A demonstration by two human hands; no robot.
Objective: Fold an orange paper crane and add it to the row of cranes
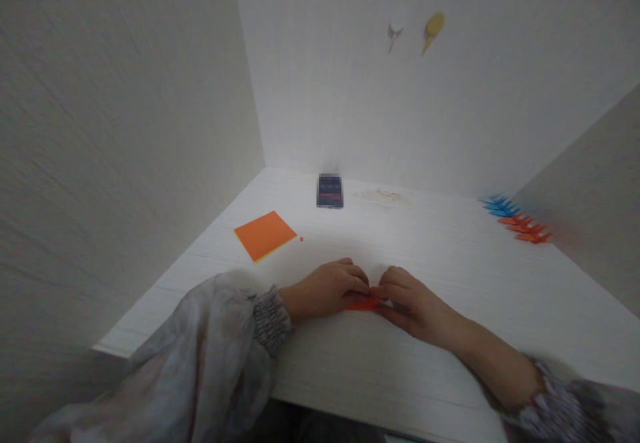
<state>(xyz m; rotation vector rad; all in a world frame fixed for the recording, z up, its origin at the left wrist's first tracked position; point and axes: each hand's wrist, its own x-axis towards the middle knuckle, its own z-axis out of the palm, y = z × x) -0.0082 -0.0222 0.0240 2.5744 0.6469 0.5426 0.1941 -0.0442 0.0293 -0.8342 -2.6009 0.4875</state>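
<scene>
Pinching a small red-orange paper point(362, 305) in the grip of left hand point(330, 287) and right hand point(420, 304), over the table point(425, 236), right of the orange square sheet point(265, 235).

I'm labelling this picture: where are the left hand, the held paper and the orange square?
Left hand point(335, 288): head view, back of the hand.
Held paper point(362, 305): head view, uncovered part.
Orange square point(265, 235): head view, top face.

from the head, looking forward and down, seemingly near the table point(425, 229).
</scene>
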